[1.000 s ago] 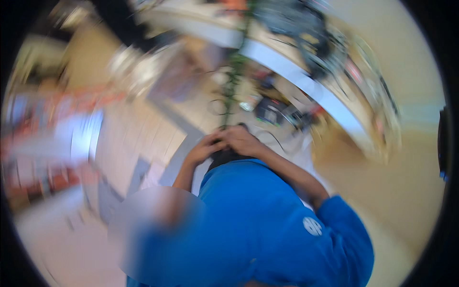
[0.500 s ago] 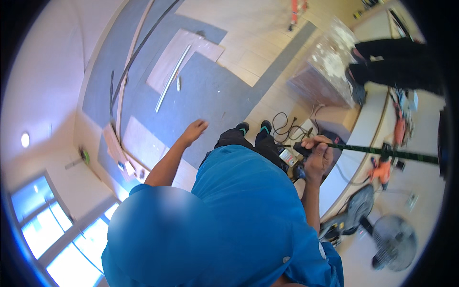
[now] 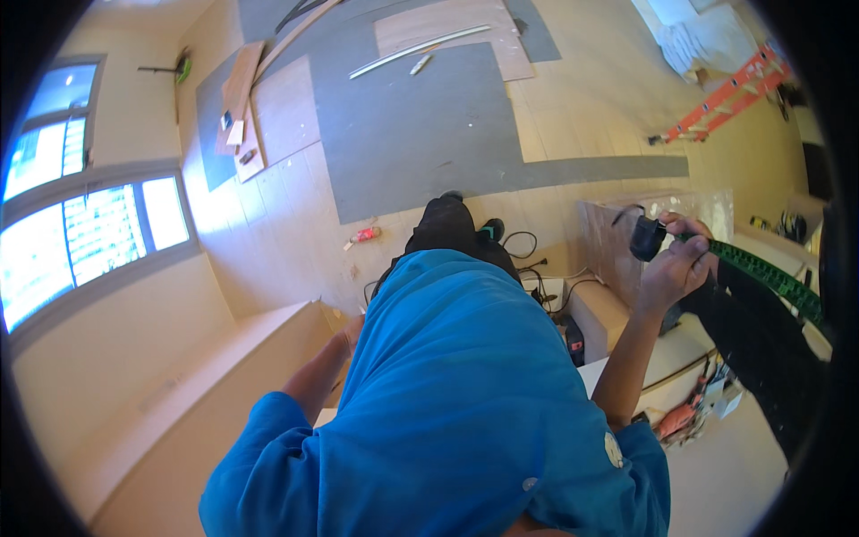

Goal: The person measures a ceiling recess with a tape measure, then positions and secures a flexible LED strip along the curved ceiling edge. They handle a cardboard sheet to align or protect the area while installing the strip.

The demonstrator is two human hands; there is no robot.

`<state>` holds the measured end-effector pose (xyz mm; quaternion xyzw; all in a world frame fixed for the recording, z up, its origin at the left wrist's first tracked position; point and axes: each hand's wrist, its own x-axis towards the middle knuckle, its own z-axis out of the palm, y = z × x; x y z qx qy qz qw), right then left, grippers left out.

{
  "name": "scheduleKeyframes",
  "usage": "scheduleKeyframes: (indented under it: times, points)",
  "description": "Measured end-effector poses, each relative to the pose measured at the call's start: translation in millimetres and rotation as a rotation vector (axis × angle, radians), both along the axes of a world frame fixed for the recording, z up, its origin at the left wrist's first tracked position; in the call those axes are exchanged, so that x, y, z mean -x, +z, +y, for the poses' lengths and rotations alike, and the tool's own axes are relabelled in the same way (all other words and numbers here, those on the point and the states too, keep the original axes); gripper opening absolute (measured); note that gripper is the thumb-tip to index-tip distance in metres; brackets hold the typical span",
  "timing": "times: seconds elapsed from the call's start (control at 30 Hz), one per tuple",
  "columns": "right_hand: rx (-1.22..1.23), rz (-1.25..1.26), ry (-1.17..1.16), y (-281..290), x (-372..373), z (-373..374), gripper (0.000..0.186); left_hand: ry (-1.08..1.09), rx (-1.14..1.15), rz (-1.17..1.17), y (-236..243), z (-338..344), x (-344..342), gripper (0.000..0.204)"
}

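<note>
Left hand drawn back (can't tell its grip) | right hand pinching green strap, extending rightward

Your blue shirt is soft, matt, creased cloth. The green strip you hold looks like textured plastic, the black block like smooth plastic. Glossy clear plastic wraps the box; the planks look wooden, the grey sheet flat and matt.

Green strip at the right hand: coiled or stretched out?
Stretched out, as far as visible: from the right hand the green strip runs in one gentle curve toward the picture's right edge.
</note>
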<state>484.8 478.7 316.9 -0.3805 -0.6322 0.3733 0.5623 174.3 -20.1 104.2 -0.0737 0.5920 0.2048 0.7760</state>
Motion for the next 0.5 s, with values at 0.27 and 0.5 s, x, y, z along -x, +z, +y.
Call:
scheduleKeyframes:
  times: [0.27,0.5]
  points:
    - [0.143,0.234,0.208,-17.6,67.8,25.3,0.039,0.362,-0.038,0.082,5.0,-23.6,-53.4,0.039]
    - [0.210,0.116,0.416,-27.7,125.7,4.1,0.036,0.572,-0.227,0.131,-2.2,-32.9,-70.5,0.042]
